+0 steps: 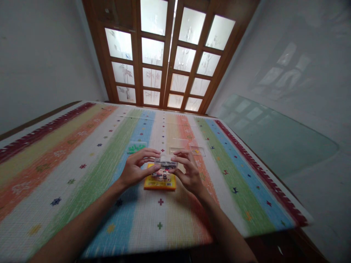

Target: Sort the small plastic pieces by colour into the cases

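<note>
Both my hands meet over the middle of the striped table cover (82,153). My left hand (137,168) and my right hand (188,170) pinch a small clear plastic box (166,162) between thumbs and fingers, one at each end. The box hangs just above a yellow card or booklet (160,181) with printed pictures, lying flat on the cover. What the clear box contains is too small to make out.
A clear box of green pieces (135,147) lies beyond my left hand. Two more clear boxes or lids (179,144) (197,150) lie beyond my right hand. A wooden glazed door (167,54) stands behind the table; a glass sheet (274,135) leans at right.
</note>
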`<state>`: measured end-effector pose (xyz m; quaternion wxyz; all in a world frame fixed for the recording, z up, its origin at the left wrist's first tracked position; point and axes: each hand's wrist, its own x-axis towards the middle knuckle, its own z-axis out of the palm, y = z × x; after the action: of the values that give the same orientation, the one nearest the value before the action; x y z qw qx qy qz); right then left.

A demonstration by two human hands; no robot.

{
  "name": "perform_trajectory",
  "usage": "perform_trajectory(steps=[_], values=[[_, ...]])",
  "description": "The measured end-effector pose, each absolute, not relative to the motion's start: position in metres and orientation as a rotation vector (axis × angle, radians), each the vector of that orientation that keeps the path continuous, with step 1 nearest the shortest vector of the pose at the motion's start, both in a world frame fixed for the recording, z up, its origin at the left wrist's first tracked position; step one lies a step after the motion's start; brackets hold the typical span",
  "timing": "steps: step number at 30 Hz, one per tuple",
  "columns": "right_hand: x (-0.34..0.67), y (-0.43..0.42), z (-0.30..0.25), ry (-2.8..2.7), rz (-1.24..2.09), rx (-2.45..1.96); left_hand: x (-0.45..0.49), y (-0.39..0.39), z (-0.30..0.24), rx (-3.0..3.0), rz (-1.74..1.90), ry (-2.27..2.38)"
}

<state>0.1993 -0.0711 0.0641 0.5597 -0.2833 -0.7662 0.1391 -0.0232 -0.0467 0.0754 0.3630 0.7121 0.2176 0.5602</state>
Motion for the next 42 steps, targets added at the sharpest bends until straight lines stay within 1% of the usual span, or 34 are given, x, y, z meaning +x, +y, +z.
perform_trajectory(steps=[9,15,19,23,29,39,42], values=[[0.199,-0.072,0.062,-1.793,0.315,-0.691,-0.025,-0.045,0.075,1.938,1.414,0.578],[0.201,-0.069,0.058,-1.840,0.321,-0.729,-0.032,-0.035,0.090,2.238,1.146,0.682],[0.205,-0.065,0.056,-1.822,0.303,-0.818,-0.035,-0.015,0.095,2.357,1.144,0.691],[0.212,-0.061,0.052,-1.679,0.265,-0.914,-0.037,0.019,0.083,2.404,1.180,0.798],[0.221,-0.057,0.050,-1.559,0.207,-0.946,-0.038,0.063,0.054,2.435,0.935,0.871],[0.225,-0.058,0.053,-1.543,0.136,-0.943,-0.039,0.087,0.022,2.458,0.619,1.058],[0.227,-0.058,0.054,-1.510,0.113,-0.937,-0.040,0.088,0.018,2.488,0.598,1.069]])
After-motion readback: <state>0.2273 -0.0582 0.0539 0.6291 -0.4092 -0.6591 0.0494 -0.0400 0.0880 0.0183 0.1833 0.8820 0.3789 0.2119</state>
